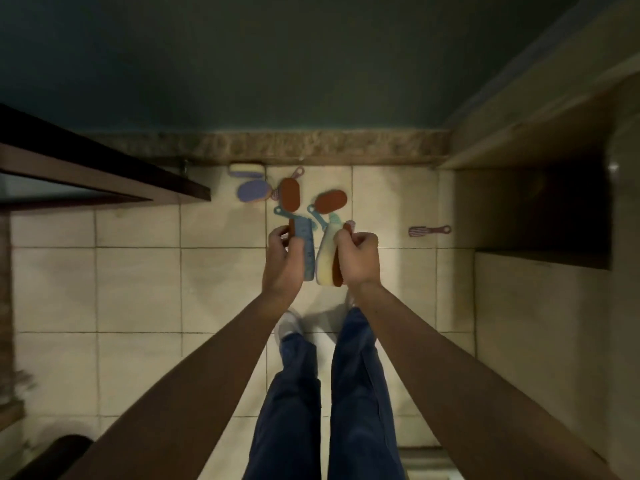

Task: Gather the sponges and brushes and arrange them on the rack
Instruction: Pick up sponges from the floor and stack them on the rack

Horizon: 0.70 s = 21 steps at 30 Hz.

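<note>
Left hand (pixel 282 261) grips blue brush (pixel 309 252) – right hand (pixel 358 259) clutches cream sponge (pixel 327 258) (others on floor (pixel 138 289))

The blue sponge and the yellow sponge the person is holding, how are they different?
The blue sponge is in the left hand; the yellow sponge is in the right hand. The blue one looks thinner and straighter, the yellow one fatter and rounder. The yellow one is pressed against an orange piece lower down; the blue one has orange only near its top. Both are held up above the floor.
</note>
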{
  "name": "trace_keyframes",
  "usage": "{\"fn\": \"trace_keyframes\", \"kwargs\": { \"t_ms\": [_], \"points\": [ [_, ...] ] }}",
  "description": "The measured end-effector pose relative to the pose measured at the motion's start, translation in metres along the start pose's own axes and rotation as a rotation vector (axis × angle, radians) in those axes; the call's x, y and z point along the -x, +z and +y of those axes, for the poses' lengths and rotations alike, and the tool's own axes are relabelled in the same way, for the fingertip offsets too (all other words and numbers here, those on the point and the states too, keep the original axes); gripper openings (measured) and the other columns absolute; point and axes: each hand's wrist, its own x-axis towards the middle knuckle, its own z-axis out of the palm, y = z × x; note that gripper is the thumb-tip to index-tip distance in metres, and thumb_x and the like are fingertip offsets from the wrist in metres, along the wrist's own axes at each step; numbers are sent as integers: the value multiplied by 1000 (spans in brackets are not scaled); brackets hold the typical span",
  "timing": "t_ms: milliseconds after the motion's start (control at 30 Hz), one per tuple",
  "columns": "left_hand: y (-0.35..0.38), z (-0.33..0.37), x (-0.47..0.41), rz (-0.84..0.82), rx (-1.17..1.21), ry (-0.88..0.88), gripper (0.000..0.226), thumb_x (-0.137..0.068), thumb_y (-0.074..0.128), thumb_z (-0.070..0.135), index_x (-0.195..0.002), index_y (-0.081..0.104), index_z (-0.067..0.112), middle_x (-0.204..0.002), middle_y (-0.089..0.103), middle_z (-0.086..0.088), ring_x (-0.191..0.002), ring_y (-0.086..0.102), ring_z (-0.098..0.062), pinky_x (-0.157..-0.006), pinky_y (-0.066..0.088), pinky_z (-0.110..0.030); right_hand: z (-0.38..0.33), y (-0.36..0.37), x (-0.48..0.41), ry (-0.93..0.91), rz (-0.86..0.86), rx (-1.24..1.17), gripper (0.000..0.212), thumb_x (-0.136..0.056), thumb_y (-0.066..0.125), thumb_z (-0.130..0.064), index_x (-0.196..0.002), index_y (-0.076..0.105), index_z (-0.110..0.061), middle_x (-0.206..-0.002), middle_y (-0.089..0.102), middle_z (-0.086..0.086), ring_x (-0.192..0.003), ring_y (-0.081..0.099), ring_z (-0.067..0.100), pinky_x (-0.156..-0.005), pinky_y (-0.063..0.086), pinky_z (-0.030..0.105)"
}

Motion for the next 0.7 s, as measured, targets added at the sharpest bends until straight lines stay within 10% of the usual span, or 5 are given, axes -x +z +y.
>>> {"fn": "trace_keyframes", "kwargs": {
  "t_ms": [467,633,700],
  "points": [
    [-52,174,198,-38,-145,206,20,-90,43,41,-108,41,31,-97,52,5,-82,49,-16,-67,38,-27,-107,-89,238,-142,89,-388,23,-92,50,-30,-104,58,-13,-106,62,11,-104,60,30,-96,49,51],
    [-49,213,247,-159,-64,352,36,-95,45,40,-128,48,26,-108,57,0,-90,58,-19,-75,53,-34,-116,-128,285,-238,28,-528,15,-93,48,-25,-92,62,-20,-93,63,9,-71,65,14,-57,58,35],
    [-45,228,268,-246,-15,382,36,-97,46,36,-131,48,25,-114,58,-4,-97,60,-22,-83,55,-42,-122,-145,301,-271,28,-536,16,-94,46,-30,-94,61,-28,-97,62,6,-82,61,16,-64,56,35]
  ]
}}
